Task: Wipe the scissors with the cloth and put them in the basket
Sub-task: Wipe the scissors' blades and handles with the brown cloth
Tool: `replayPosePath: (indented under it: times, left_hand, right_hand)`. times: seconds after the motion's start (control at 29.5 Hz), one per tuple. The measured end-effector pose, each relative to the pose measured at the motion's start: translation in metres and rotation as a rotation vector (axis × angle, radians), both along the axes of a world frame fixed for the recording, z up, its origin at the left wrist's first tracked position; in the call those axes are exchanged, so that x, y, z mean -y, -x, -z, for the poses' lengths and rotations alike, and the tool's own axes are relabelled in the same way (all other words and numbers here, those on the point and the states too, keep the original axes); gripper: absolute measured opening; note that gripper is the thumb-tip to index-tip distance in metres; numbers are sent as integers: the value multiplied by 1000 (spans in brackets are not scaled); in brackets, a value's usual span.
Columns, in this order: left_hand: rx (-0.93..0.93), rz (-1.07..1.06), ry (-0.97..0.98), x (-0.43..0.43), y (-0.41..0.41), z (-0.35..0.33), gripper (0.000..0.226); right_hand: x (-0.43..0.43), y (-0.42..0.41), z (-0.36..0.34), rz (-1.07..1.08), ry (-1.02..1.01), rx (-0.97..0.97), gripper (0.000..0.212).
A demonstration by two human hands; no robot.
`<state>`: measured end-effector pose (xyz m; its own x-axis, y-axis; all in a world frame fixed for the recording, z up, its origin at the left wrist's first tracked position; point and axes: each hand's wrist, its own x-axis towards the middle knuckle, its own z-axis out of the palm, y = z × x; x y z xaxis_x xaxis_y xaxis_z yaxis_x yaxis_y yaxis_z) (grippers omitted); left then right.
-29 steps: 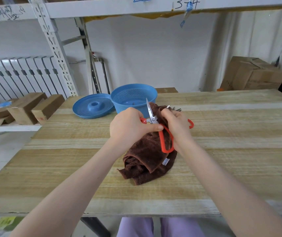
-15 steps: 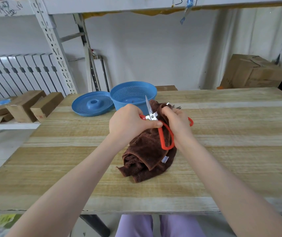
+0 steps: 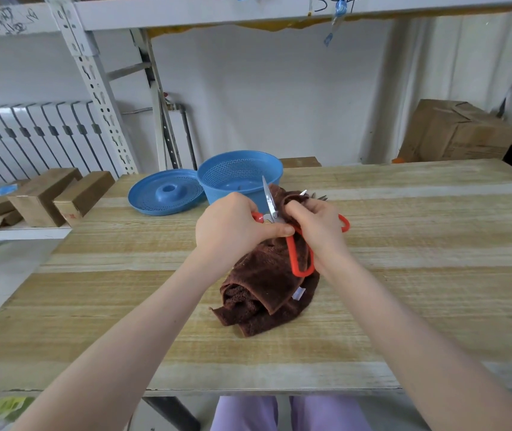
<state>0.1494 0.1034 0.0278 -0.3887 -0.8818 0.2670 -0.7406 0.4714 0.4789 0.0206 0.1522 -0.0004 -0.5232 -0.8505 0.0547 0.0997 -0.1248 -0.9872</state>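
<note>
Hands first: left hand [image 3: 232, 225] is clamped on the red-handled scissors [image 3: 271, 204] right at the pivot, and the right hand [image 3: 316, 219] is pinching a fold of the brown cloth [image 3: 267, 284] around the other blade, mid-frame. So we're mid-wipe, I'd say. Scissors are spread, one shiny blade sticking up, one red loop hanging down over the cloth. Next move probably needs the blades closed, then a short reach up to the blue basket [image 3: 239, 175] just behind, next to its lid [image 3: 166, 192] on the wooden table [image 3: 419, 244].
</note>
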Motion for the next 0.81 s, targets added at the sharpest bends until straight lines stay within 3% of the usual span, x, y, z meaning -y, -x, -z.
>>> replayPosePath:
  times: [0.14, 0.31, 0.44, 0.64, 0.81]
  left_hand:
    - [11, -6, 62, -3, 2, -3, 70]
    - [1, 3, 21, 0, 0, -4, 70]
    - [14, -3, 62, -3, 2, -4, 70]
    - [15, -9, 26, 0, 2, -5, 70]
    - [32, -9, 64, -1, 4, -5, 71]
  right_hand:
    - [2, 2, -5, 38, 23, 103, 20]
    - [-1, 0, -2, -28, 15, -18, 39]
    - [2, 0, -4, 42, 36, 129, 14]
    - [-1, -1, -3, -29, 27, -8, 21]
    - [2, 2, -3, 55, 47, 122, 17]
